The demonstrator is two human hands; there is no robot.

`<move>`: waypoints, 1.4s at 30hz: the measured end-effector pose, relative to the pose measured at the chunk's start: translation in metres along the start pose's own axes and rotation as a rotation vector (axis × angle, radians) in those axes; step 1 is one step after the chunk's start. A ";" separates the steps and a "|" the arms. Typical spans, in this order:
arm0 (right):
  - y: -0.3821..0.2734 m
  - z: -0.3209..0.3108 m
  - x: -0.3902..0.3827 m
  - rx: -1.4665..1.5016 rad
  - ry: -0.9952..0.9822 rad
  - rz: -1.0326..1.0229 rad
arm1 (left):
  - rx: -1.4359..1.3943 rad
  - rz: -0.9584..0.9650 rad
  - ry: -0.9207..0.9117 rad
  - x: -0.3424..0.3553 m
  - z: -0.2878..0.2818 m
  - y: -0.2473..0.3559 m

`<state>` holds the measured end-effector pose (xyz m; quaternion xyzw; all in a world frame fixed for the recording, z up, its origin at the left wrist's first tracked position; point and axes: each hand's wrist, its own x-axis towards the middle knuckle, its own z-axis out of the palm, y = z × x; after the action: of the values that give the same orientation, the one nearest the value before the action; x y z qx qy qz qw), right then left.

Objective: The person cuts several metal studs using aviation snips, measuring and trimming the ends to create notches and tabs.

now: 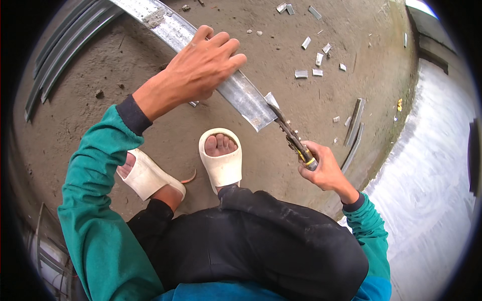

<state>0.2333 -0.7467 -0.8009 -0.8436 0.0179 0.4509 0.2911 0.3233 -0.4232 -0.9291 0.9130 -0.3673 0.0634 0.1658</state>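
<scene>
My left hand is wrapped round a long galvanised metal channel, which slants from the top left toward the middle. In my right hand are tin snips with dark, worn metal and yellow-and-black handles, gripped closed. Their jaws meet the channel's near end at its right corner. A small flap of metal stands up there beside the blades. The exact bite of the jaws is too small to make out. A grey smear of dried mortar marks the channel farther up.
Several short metal offcuts lie scattered on the bare ground ahead. Long channels are stacked at the far left, and two shorter strips lie at the right. A pale wall borders the right side. My sandalled feet are below the channel.
</scene>
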 end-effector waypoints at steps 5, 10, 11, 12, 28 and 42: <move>0.001 -0.003 0.001 -0.074 -0.077 0.074 | -0.017 -0.011 -0.026 -0.004 0.001 0.001; 0.002 0.001 0.003 0.012 0.048 -0.017 | 0.001 0.003 0.042 0.000 0.002 -0.001; 0.004 0.000 0.003 -0.005 0.044 -0.011 | 0.000 0.003 0.043 0.000 0.003 -0.001; 0.005 -0.001 0.003 -0.021 0.040 -0.005 | 0.005 0.004 0.042 0.001 0.003 -0.001; -0.012 -0.008 0.008 -0.083 -0.031 0.084 | -0.018 -0.010 0.021 0.003 0.009 0.000; 0.004 -0.002 0.016 -0.104 0.136 -0.055 | -0.027 -0.009 0.051 0.005 0.010 -0.003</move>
<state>0.2433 -0.7470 -0.8138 -0.8864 -0.0090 0.3847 0.2574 0.3289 -0.4280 -0.9379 0.9105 -0.3595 0.0809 0.1877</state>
